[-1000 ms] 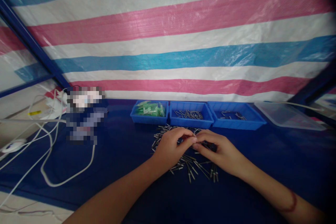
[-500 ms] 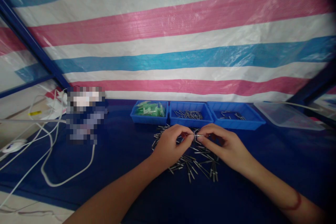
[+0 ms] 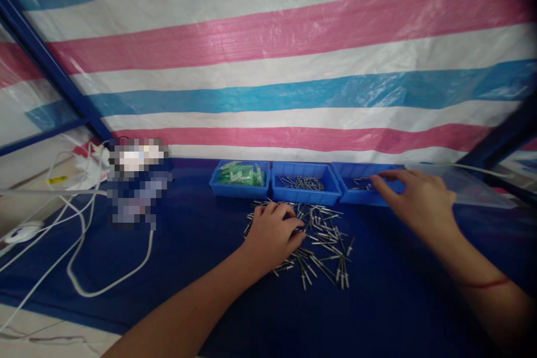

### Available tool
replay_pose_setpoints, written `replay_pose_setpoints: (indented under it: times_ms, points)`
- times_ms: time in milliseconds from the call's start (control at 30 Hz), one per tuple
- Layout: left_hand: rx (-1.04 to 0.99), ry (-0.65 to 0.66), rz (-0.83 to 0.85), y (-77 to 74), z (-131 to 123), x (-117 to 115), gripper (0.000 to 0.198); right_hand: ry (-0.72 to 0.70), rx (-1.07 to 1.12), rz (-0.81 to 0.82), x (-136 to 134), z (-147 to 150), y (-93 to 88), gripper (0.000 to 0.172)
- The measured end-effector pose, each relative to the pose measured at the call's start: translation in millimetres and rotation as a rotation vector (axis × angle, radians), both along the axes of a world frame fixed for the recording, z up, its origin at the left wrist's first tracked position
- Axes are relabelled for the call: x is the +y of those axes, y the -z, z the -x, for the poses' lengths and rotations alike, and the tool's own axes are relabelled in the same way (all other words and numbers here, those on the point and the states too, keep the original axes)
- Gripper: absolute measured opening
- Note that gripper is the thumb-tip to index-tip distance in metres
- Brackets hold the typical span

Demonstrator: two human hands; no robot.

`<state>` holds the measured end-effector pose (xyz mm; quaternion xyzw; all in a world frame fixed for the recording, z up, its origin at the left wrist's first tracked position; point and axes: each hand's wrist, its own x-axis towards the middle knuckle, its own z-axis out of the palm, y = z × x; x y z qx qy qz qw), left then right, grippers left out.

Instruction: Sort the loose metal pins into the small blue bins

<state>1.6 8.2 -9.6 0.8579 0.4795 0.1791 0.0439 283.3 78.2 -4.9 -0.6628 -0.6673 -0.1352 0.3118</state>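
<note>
Loose metal blind rivets (image 3: 321, 235) with long thin stems lie in a spread pile on the dark blue table. Over the left side of this pile rests my left hand (image 3: 272, 235), its thumb and index finger apart and nothing visibly held. My right hand (image 3: 423, 201) is above the right blue bin (image 3: 348, 196), thumb and index finger bent towards each other, with no rivet clearly seen between them. A few small metal pieces (image 3: 361, 182) show inside that bin; the hand covers the rest. Several similar pieces (image 3: 306, 183) lie in the middle blue bin (image 3: 308, 197).
A left blue bin (image 3: 230, 191) holds green and clear plastic packets (image 3: 241, 173). Beside the right bin lies a translucent lid (image 3: 474, 190). White cables (image 3: 84, 218) run across the table's left side near a pixelated area. A striped plastic sheet (image 3: 268, 67) hangs behind.
My hands have parted from their shared hold on a rivet. The right moved right and away to the right bin; the left stayed over the pile, fingers loosened.
</note>
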Motion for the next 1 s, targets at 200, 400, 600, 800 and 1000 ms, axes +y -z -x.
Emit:
replay_pose_setpoints:
  times_ms: [200, 400, 600, 800, 1000]
  points:
    - [0.011, 0.009, 0.008, -0.6, -2, -1, 0.016, -0.201, -0.018, -0.069, -6, 19, 5.4, 0.026]
    - [0.025, 0.01, 0.007, -0.4, -4, -2, 0.014, -0.585, 0.021, -0.076, -33, 59, 3.4, 0.015]
    - [0.074, -0.004, -0.028, 2.8, -3, 1, 0.013, -0.827, -0.028, 0.134, -50, 79, 3.5, 0.012]
    - [0.06, 0.003, -0.026, 1.9, -4, 2, 0.012, -0.88, -0.1, 0.201, -47, 79, 12.7, 0.009]
    - [-0.113, 0.025, -0.009, -7.4, -6, 0, 0.016, -0.894, -0.053, 0.22, -47, 80, 13.6, 0.012]
